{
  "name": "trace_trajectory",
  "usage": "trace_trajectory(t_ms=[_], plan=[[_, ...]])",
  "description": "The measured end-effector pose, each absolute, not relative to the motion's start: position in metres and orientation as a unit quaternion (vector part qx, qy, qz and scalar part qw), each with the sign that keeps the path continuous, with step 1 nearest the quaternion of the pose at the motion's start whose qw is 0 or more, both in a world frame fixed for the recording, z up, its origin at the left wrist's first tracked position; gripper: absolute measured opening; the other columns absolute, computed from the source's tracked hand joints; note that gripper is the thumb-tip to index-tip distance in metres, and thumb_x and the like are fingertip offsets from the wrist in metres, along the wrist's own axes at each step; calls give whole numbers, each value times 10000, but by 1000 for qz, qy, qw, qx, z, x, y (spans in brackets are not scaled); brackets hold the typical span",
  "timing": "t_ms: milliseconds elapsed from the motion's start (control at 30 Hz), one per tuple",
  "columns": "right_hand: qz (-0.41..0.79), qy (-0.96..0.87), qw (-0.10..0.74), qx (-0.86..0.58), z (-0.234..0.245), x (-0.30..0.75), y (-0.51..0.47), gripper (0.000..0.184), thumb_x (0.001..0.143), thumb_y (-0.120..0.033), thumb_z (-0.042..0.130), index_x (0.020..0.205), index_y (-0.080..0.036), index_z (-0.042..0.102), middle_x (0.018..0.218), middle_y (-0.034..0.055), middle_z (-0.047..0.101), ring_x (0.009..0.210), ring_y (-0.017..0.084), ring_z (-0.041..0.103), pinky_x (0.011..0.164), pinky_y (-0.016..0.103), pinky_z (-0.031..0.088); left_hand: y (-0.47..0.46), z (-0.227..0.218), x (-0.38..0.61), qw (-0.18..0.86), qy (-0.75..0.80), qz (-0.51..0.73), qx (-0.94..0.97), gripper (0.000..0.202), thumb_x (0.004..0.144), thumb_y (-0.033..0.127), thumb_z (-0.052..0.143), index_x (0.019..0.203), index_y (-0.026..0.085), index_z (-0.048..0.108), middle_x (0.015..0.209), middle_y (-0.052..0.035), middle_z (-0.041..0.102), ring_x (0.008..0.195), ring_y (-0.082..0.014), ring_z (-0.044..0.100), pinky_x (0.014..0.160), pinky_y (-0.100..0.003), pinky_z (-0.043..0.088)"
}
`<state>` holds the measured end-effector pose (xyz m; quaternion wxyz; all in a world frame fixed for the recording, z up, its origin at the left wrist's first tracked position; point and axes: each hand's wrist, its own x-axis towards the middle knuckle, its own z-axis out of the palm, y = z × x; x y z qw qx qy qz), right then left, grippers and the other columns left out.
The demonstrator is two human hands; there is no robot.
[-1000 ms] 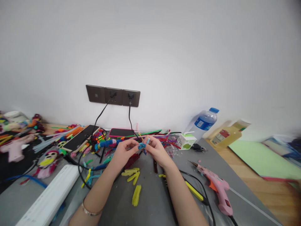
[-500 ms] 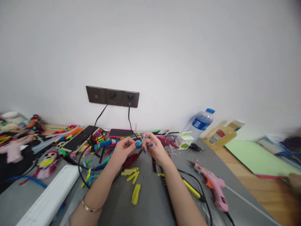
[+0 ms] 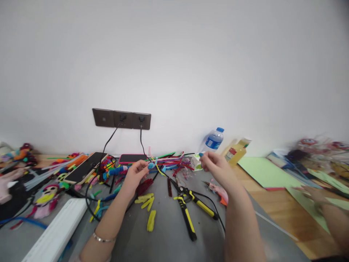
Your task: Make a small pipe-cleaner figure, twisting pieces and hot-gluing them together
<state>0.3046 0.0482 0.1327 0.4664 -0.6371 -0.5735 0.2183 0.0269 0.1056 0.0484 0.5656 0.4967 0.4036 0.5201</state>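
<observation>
My left hand (image 3: 136, 175) pinches a short light-blue pipe cleaner (image 3: 155, 162), curved at its end, between thumb and fingers. Out to the right, my right hand (image 3: 216, 167) is raised in front of a small green-and-white box (image 3: 195, 163). Its fingers are bent and partly hidden, so a hold on anything cannot be made out. Below it lies a pink glue gun (image 3: 218, 191), mostly covered by the forearm. Between the arms are pliers (image 3: 185, 198) with black-and-yellow handles, spread apart, and several yellow folded pipe-cleaner pieces (image 3: 151, 220).
Loose pipe cleaners (image 3: 174, 160) pile along the wall. A phone (image 3: 85, 168), a white power strip (image 3: 58, 231) and a doll figure (image 3: 49, 198) lie left. A water bottle (image 3: 215, 140) and a yellow bottle (image 3: 236, 152) stand right. Another person's hand (image 3: 313, 196) rests on green paper.
My right hand has come away from the blue pipe cleaner and moved right, uncovering the pliers. My left hand keeps its pinch. The view has turned rightward, showing more of the other person's arm.
</observation>
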Motion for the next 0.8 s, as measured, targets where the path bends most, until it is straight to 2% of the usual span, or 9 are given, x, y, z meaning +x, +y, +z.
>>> trace_trajectory(t_ms=[67,133,233,400,533,700,733,800], plan=[[179,-530,309,-769,115,331,33,316,817,-405,584,580,-205,525,527,4,570,503,158,536,521,270,363,106,48,26,570,402,525,487,348,599,437,799,768,180,638,566,40,569,512,-95,484,495,-197,367],[175,-483,173,-840,92,354,16,336,805,-376,589,525,-207,511,513,31,596,514,183,573,520,280,359,107,49,26,573,408,522,483,379,579,453,809,784,177,650,575,39,576,504,-93,486,484,-196,362],[160,-432,122,-879,59,375,-11,349,812,-429,577,546,-224,480,514,57,635,545,218,618,508,286,365,107,50,27,577,413,517,478,415,552,471,821,791,173,661,585,36,584,507,-95,502,485,-197,370],[180,-386,181,-887,28,378,-35,299,795,-475,598,663,-237,474,487,40,642,520,233,647,499,285,380,107,50,28,581,415,516,473,442,519,482,835,770,167,654,596,29,595,536,-102,531,500,-194,394],[191,-396,191,-877,18,381,-38,306,833,-445,533,616,-230,505,483,55,644,520,235,652,514,290,406,109,48,26,579,414,515,478,436,530,485,830,769,166,652,587,30,592,510,-97,517,487,-195,384],[102,-406,197,-886,12,390,-47,307,807,-438,522,593,-219,536,554,83,673,601,262,676,551,310,442,110,46,25,585,407,519,472,412,549,459,826,787,171,654,596,35,595,518,-95,521,498,-195,386],[100,-397,222,-885,12,391,-49,306,796,-450,523,597,-218,544,547,80,668,592,266,673,553,319,452,110,46,24,585,405,518,474,403,557,456,822,790,171,657,597,35,595,519,-96,522,499,-197,386],[140,-362,327,-862,13,392,-56,325,767,-504,531,638,-209,573,547,74,670,548,262,661,546,337,482,110,45,24,585,402,515,480,386,573,449,814,793,171,661,596,36,594,517,-95,519,499,-197,381]])
